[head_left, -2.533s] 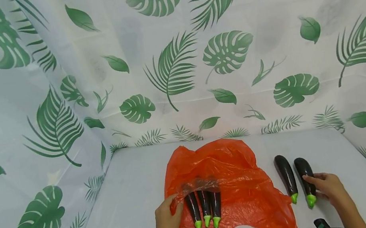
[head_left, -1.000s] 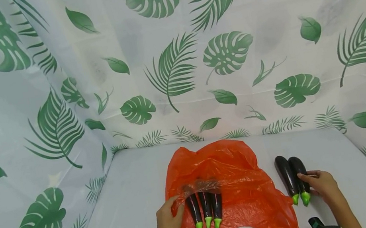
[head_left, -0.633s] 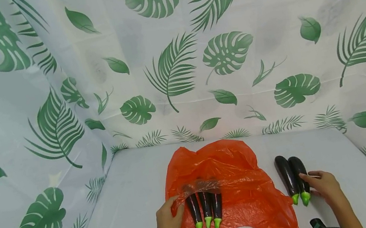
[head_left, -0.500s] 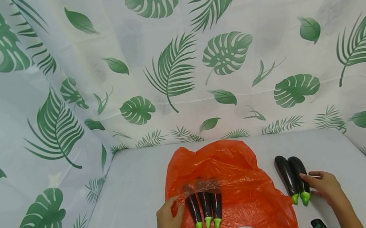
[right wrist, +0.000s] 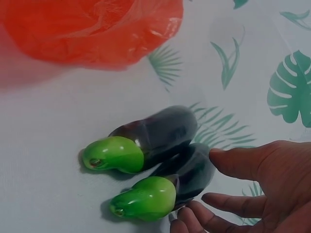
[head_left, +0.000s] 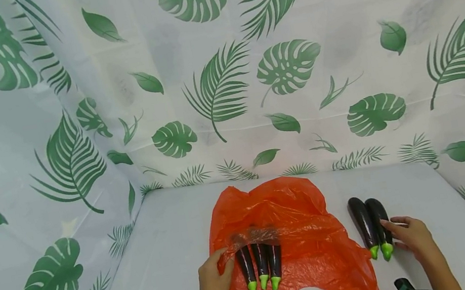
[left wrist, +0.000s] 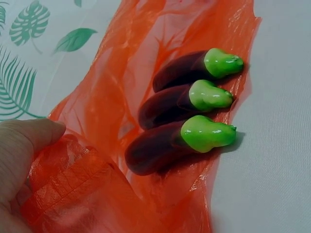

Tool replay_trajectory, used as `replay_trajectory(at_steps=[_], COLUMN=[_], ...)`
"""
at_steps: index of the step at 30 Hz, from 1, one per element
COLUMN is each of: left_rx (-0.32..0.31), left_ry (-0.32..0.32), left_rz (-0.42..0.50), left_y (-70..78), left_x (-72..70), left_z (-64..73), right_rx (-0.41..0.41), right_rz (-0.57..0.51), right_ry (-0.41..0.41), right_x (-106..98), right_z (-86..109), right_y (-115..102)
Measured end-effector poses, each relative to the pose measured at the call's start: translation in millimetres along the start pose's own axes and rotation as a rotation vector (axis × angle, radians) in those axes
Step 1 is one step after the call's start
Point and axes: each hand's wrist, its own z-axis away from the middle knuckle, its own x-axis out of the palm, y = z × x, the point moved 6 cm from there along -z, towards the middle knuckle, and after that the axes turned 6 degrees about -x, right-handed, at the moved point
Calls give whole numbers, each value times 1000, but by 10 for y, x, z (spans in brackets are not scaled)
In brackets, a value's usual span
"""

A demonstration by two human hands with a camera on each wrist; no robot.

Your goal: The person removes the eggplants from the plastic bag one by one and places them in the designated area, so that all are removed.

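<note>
A thin red plastic bag (head_left: 308, 265) lies spread on the table, its upper layer lifted at the opening. My left hand (head_left: 214, 281) pinches that raised edge between thumb and fingers. Three dark eggplants (left wrist: 160, 148) with green stem ends rest side by side in the bag's mouth, their far ends under the red film. To the bag's right, a pair of eggplants lies close together: a left one (head_left: 362, 223) and a right one (head_left: 379, 223). Beside the right one is my right hand (right wrist: 272, 189), thumb and fingertips at its side, fingers loosely bent and not wrapped around it.
White cloth covers the table (head_left: 154, 281). Leaf-printed white sheets (head_left: 223, 90) rise as walls at the back, left and right. A black device (head_left: 411, 288) sits at my right wrist.
My right hand has slid the right eggplant leftward against its neighbour, then eased off slightly. The left hand, bag and three eggplants in it stay nearly still.
</note>
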Motion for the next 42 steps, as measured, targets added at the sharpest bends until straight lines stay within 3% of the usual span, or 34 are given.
replay_trajectory(at_steps=[7,12,20,26,30,36,40,42], left_rx=[20,44,50,47,39,46,48,42], left_ry=[2,16,21,26,28,31,34,33], left_rz=[2,6,1,2,6,2,3,6], left_y=[19,35,40,44,38,30,32,34], left_x=[2,-3,-8,-18,-20,-12,-4,0], left_z=[27,18,5,9,5,-4,-7,-8], right_rx=[-49,-138,-401,-646,-853,-1107,-1152,-1110], right_rz=[45,79,100,54,-30,-118,-89,-63], right_ry=[-18,22,199,217,66,-388,-720,-843], right_x=[-82,-167,-213,-155,19,425,770,942], right_z=[79,218,618,980,1266,1648,1791,1812], right_y=[-83,-322,-897,-1335,-1605,-1848,-1847,-1795])
